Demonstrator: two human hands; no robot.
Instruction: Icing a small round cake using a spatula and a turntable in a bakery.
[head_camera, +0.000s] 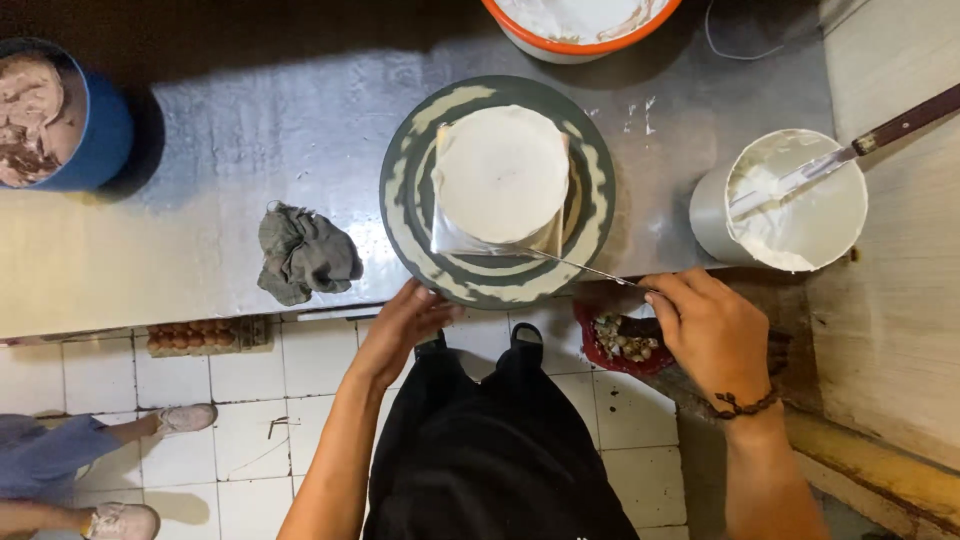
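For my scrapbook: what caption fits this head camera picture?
Left hand on the turntable, right hand holding a spatula against a white cake.

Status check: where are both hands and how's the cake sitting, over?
Left hand on turntable rim. Right hand holds thin spatula, tip against base of white cake. Cake upright, centred. Grey rag lies apart, left.

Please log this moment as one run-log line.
left hand: on turntable rim | right hand: holds spatula against cake
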